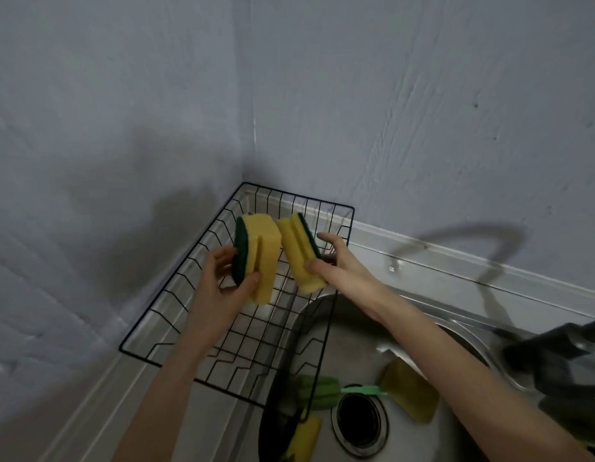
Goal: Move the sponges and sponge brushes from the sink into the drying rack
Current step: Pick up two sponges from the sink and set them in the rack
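From my feed I see 2 bare forearms running up from the bottom edge of the frame, each ending in a bare hand. The left hand and the right hand wear no gloves, and I can spot no rings, watch or bracelet on either wrist. No sleeve cuff shows anywhere along the arms; they are uncovered as far as the frame lets me follow them. The fingers look slim with short nails, though the picture is too soft for me to judge finer detail.
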Demonstrator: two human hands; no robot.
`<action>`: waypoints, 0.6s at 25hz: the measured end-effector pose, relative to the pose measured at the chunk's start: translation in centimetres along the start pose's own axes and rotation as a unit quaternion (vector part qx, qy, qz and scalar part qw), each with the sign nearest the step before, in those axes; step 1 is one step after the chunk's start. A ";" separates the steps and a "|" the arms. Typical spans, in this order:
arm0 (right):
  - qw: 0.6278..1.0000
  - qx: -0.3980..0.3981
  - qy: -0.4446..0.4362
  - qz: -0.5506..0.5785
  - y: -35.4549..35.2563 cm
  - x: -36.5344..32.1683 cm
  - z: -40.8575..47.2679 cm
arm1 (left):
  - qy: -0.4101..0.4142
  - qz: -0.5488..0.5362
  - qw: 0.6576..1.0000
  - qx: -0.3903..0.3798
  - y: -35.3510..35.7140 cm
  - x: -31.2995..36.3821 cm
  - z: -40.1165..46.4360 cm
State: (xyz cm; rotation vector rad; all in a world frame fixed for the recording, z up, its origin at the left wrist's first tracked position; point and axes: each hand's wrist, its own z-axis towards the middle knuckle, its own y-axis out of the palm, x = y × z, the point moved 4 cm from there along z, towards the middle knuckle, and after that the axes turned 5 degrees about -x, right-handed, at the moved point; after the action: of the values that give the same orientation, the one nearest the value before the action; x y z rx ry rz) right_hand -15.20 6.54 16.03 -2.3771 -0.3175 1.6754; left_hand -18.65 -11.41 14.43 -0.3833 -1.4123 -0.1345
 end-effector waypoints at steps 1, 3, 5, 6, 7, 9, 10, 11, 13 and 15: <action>0.999 -0.002 -0.006 -0.033 -0.1 -0.2 1.6 | -0.004 0.017 1.000 0.006 -0.7 -0.5 0.6; 0.990 0.008 -0.036 -0.135 -0.2 -0.5 5.2 | -0.020 0.053 0.998 0.008 -2.0 -1.6 1.8; 0.961 0.029 -0.060 -0.267 0.0 -0.3 8.6 | -0.043 0.095 0.995 0.004 -2.9 -3.1 2.8; 0.944 0.031 -0.065 -0.322 0.3 -0.1 9.9 | -0.054 0.122 0.991 0.001 -3.2 -3.6 3.1; 0.930 0.023 -0.072 -0.359 0.7 0.1 11.1 | -0.061 0.152 0.987 -0.005 -3.5 -4.1 3.3; 0.912 -0.009 -0.079 -0.403 1.4 0.6 13.6 | -0.055 0.213 0.975 -0.020 -3.5 -5.1 4.1; 0.904 -0.023 -0.082 -0.419 1.7 0.9 14.5 | -0.045 0.237 0.970 -0.027 -3.5 -5.4 4.5; 0.898 -0.032 -0.084 -0.431 2.0 1.2 15.3 | -0.036 0.255 0.966 -0.033 -3.5 -5.6 4.7; 0.885 -0.041 -0.084 -0.457 2.5 1.9 16.7 | -0.030 0.273 0.960 -0.049 -3.4 -6.1 5.2; 0.873 -0.048 -0.089 -0.477 2.9 2.4 17.6 | -0.043 0.281 0.956 -0.069 -3.3 -6.7 5.5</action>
State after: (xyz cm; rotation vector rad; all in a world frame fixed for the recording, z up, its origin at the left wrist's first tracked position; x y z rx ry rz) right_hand -30.88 5.43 7.21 -1.6020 -1.3588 1.3486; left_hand -25.91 -13.54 9.06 -0.9003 -1.3305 0.2521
